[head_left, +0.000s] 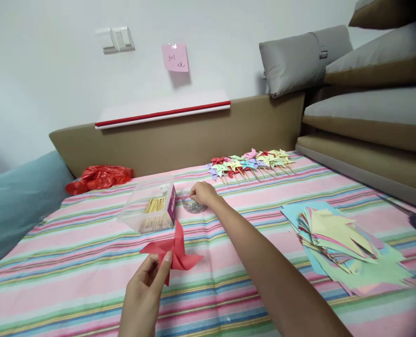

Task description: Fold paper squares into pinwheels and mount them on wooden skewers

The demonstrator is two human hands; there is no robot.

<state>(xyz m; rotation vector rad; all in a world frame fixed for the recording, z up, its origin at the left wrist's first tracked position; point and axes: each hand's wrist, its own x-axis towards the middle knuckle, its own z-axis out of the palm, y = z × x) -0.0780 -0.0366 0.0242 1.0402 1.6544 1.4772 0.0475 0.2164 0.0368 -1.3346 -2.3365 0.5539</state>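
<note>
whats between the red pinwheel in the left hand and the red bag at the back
The clear plastic box of wooden sticks sits between the red pinwheel in the left hand and the red bag; the head view shows it.

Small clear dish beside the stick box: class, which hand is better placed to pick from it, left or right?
Right, probably. The right hand is over the small clear dish, fingertips at it, while the left hand is occupied pinching the red pinwheel, nearer the body.
</note>
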